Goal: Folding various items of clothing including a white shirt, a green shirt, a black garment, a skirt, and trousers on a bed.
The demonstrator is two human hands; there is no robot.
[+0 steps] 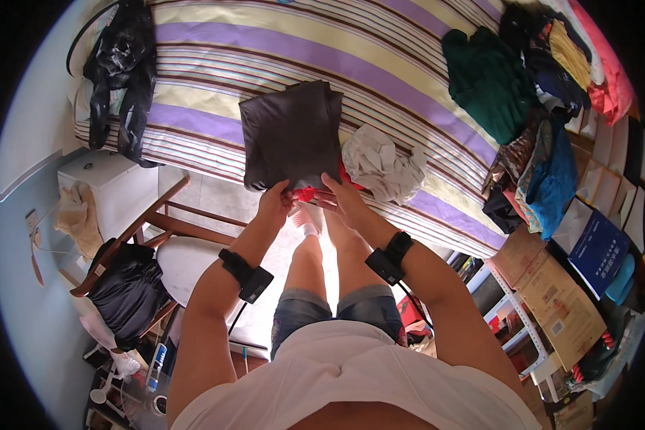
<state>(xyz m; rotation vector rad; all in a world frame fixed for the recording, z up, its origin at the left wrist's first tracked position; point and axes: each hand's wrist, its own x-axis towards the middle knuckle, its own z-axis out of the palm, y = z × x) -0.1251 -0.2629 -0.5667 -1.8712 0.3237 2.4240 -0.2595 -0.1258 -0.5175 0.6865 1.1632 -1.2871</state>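
Note:
A dark grey-brown folded garment (291, 132) lies on the bed, its near edge hanging at the bed's front. My left hand (272, 203) pinches that edge at the near left corner. At the right part of the same edge is my right hand (345, 201), thumb on top and fingers underneath. A small red piece (306, 193) shows between my fingertips; whether it belongs to the garment I cannot tell. Just right of the garment sits a crumpled off-white cloth (383, 165), with some red fabric showing between them.
The bed has a striped cover (215, 72). Dark green clothing (486, 82) and a mixed clothes pile lie at right; a black garment (125, 79) hangs at left. A wooden chair (168, 222) with black cloth stands left. Cardboard boxes (559, 308) fill the right side.

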